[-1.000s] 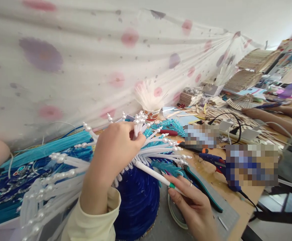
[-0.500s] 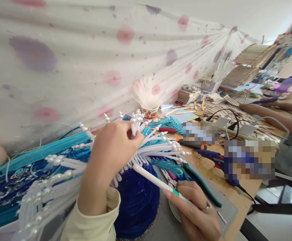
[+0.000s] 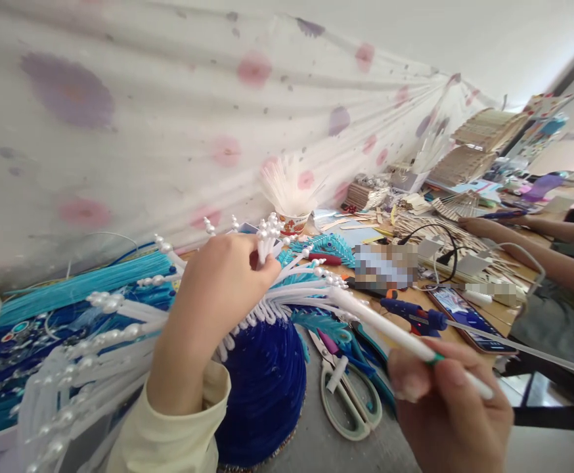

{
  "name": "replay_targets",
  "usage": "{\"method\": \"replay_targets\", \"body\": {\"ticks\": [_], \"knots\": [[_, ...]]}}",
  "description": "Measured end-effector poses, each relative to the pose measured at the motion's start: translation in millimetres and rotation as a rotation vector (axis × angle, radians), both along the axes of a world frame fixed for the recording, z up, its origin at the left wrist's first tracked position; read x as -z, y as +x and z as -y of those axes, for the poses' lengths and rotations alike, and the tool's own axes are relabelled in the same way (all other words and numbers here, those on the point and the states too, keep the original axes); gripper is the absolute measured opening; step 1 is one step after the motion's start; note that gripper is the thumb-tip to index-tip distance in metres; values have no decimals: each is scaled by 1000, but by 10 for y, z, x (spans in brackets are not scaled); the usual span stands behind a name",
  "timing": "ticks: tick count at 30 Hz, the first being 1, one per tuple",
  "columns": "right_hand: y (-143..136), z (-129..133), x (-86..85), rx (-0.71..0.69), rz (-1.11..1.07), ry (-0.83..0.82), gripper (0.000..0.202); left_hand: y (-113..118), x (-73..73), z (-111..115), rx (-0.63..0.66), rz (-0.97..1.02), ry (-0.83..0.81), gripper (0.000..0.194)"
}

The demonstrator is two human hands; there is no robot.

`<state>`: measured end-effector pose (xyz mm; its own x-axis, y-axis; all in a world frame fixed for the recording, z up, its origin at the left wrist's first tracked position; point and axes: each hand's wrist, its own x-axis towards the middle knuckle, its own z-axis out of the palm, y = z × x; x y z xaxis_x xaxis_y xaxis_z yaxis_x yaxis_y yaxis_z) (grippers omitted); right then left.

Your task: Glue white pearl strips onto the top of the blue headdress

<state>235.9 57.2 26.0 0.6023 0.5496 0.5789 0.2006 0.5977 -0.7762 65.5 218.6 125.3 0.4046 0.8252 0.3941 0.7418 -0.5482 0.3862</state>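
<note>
Your right hand (image 3: 452, 404) has lifted off the blue headdress (image 3: 262, 387) – pinching the white stick (image 3: 390, 332), tip now at its pearl spikes (image 3: 316, 276); scissors (image 3: 349, 394) uncovered beside it; left hand (image 3: 220, 289) still clamps the top spikes – placement looks underway.

A pale yellow sleeve (image 3: 169, 433) with a loose cuff covers the left forearm.
</note>
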Motion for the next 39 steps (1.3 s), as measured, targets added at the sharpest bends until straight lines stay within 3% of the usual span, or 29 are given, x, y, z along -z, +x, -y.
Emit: {"method": "replay_targets", "body": {"ticks": [3,6,9,11,17,22,26,29,34,39], "knots": [[101,-93,-283,-83,-133,46,10,-2,-3,-4,5,2,-5,36],[132,-262,-491,-118,-82,16,22,-8,-7,-8,21,0,-9,34],[75,-517,-625,14,107,-23,43,-11,-12,-8,18,-7,-11,34],[0,-708,-683,67,243,-42,46,-10,-17,-8,13,-10,-14,35],[-177,-1094,-696,2,458,-163,43,-6,-22,-17,31,3,-40,37],[-204,-1160,-706,-97,542,-196,42,-9,-22,-12,34,-14,-54,36],[-202,-1186,-756,-110,633,-131,43,5,-28,0,37,-8,-53,35],[-149,-1165,-836,-47,617,-73,46,14,-46,6,-8,-25,-61,36],[-30,-1122,-944,99,350,50,43,16,-66,6,-46,-58,-55,35],[-109,-1204,-805,-75,506,-41,43,10,-47,1,-30,-39,-81,36]]}}
